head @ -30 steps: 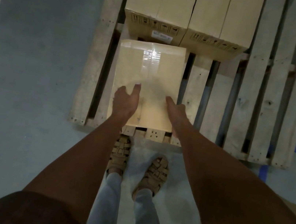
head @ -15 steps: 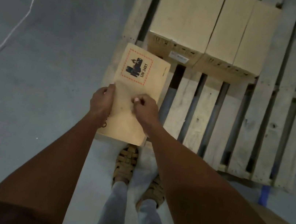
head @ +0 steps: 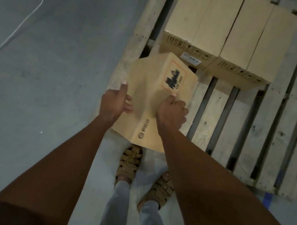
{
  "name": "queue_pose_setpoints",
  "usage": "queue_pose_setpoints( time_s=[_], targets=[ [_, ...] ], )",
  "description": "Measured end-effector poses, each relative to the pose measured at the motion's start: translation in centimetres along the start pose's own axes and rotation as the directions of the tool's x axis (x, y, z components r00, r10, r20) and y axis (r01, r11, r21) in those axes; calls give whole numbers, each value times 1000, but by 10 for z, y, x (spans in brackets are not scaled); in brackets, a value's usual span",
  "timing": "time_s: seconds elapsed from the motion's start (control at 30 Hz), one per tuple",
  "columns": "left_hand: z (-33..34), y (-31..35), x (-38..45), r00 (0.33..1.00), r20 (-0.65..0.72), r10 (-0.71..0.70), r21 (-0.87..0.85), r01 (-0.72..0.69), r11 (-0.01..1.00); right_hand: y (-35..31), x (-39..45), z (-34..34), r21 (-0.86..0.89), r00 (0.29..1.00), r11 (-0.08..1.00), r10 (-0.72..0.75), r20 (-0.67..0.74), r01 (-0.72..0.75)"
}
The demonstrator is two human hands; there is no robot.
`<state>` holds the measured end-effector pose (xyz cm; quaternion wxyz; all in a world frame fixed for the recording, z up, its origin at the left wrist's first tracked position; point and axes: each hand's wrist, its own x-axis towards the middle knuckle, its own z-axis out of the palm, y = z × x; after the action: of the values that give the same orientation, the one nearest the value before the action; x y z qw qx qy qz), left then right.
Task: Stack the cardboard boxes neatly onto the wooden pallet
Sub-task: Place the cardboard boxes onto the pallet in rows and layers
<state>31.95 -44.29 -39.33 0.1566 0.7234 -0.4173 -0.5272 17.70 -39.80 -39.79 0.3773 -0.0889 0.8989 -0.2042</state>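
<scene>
Two hands hold one box [head: 153, 101], my left hand [head: 115, 101] gripping its left side, my right hand [head: 172, 112] its right. It hangs tilted over the pallet [head: 279, 132] corner, long way pointing ahead at the two boxes [head: 227, 28].

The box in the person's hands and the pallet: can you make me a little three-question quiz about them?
1. True or false: both hands hold the tilted cardboard box.
2. How many boxes already sit side by side on the wooden pallet? A) two B) five
3. Fill in: the held box's label has a ___ border.

Key: 1. True: the left hand and right hand grip it. 2. A: one box and its neighbour. 3. Red.
</scene>
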Motion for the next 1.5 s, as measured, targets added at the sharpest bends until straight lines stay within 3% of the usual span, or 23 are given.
queue_pose_setpoints(
  time_s=[0.17,0.3,0.53,0.7,0.83,0.97,1.1,1.17,1.37,1.5],
  targets=[
    [45,-3,-13,996,85,7,56,-12,998,27,23,-20,159,985,972,168,35,-172],
    [78,3,-24,980,200,-14,233,-34,972,47,42,-32,346,963,899,238,123,-266],
    [96,6,-4,980,197,18,328,-83,941,58,67,-50,358,952,882,272,139,-305],
    [100,18,13,993,116,-2,235,-25,972,55,80,-64,382,953,874,262,154,-302],
    [111,29,24,986,139,-87,81,76,994,49,89,-68,397,955,871,238,175,-289],
    [116,37,31,980,121,-160,48,155,987,44,93,-66,393,942,858,278,186,-330],
    [111,54,31,958,85,-273,121,262,958,34,95,-76,420,917,815,360,175,-400],
    [109,68,26,953,57,-297,17,296,955,27,94,-85,455,918,798,365,154,-394],
    [104,124,-1,974,-117,-195,-188,171,967,-3,84,-114,646,951,722,310,19,-248],
    [100,134,-14,970,-220,-103,-161,68,985,-8,78,-125,731,939,647,344,-25,-218]
  ],
)
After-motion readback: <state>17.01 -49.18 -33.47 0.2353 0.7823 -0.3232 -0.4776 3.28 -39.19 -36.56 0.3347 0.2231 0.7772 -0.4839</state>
